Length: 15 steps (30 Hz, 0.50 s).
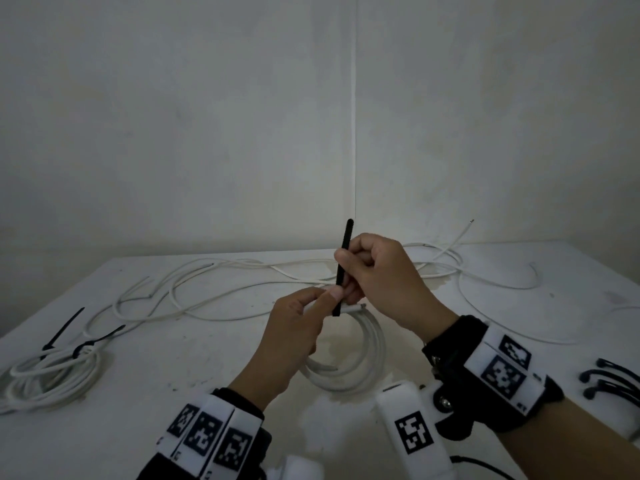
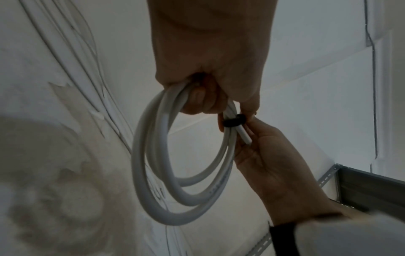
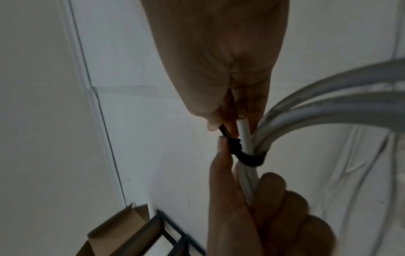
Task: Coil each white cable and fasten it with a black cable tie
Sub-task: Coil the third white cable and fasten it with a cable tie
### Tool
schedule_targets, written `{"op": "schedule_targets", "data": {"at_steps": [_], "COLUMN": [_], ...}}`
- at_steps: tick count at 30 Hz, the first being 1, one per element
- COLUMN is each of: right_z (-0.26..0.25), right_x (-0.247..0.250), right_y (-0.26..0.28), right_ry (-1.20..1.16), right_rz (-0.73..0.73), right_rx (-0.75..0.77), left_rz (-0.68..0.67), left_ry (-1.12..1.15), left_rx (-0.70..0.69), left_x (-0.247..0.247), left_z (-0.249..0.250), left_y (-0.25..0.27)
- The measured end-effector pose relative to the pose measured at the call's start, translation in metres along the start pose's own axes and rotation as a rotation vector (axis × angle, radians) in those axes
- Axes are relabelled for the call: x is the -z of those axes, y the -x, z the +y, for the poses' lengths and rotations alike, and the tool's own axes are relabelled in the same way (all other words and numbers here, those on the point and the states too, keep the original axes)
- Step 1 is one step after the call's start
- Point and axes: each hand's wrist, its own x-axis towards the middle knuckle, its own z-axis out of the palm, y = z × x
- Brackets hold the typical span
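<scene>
My left hand [image 1: 323, 297] grips a small coil of white cable [image 1: 349, 362] at its top and holds it above the table. A black cable tie [image 1: 343, 261] is looped round the coil's bundled strands [image 2: 233, 121], and its long tail points up. My right hand [image 1: 349, 268] pinches that tail just above the coil. In the right wrist view the tie's loop [image 3: 249, 158] wraps the strands, and my left thumb [image 3: 221, 149] presses against the tie's head. In the left wrist view the coil [image 2: 153, 181] hangs from my left fingers.
Loose white cables [image 1: 214, 289] sprawl across the back of the white table [image 1: 173, 368]. A tied coil [image 1: 48, 379] with black tie tails lies at the left edge. Several spare black ties [image 1: 609, 379] lie at the right edge. A wall stands close behind.
</scene>
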Motion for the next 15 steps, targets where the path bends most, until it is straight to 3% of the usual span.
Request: {"op": "schedule_targets", "data": {"at_steps": [3,7,15], "right_z": [0.008,0.016,0.021], "right_x": [0.001,-0.002,-0.014], "right_y": [0.009,0.022,0.013], "right_ry": [0.097,0.179,-0.253], "right_rz": [-0.098,-0.296,-0.030], "right_rx": [0.041,-0.072,-0.186], "left_rz": [0.018,0.070,-0.076], "left_ry": [0.058,0.173,0.477], "left_rx": [0.064,0.093,0.162], "left_x": [0.005,0.015,0.027], "left_z": [-0.003,0.004,-0.001], "left_y": [-0.001,-0.011,-0.003]}}
